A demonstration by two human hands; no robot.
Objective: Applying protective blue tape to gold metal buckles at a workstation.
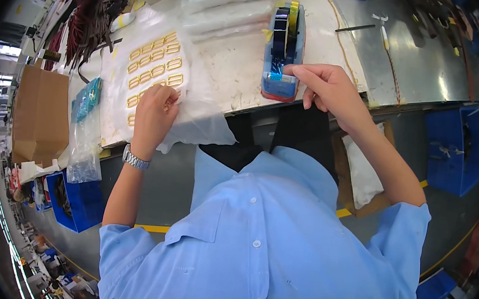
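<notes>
A blue tape dispenser (281, 87) stands at the table's front edge, holding a dark blue tape roll (281, 34) and a yellow one behind it. My right hand (330, 92) reaches to its cutter, with thumb and index finger pinched at the loose end of the blue tape (277, 69). Rows of gold figure-eight-shaped metal buckles (154, 70) lie on a clear plastic sheet (191, 80) to the left. Over the nearest rows my left hand (159, 109) is closed, fingers curled down. A bit of gold shows by its fingertips, but what it grips is mostly hidden.
Clear plastic bags (226, 2) are stacked at the back. Left are a teal packet (86, 98), a brown carton (41, 117) and dark red straps (90, 17). A metal surface (417, 69) with a cord adjoins on the right. Blue bins (458, 149) stand below the table.
</notes>
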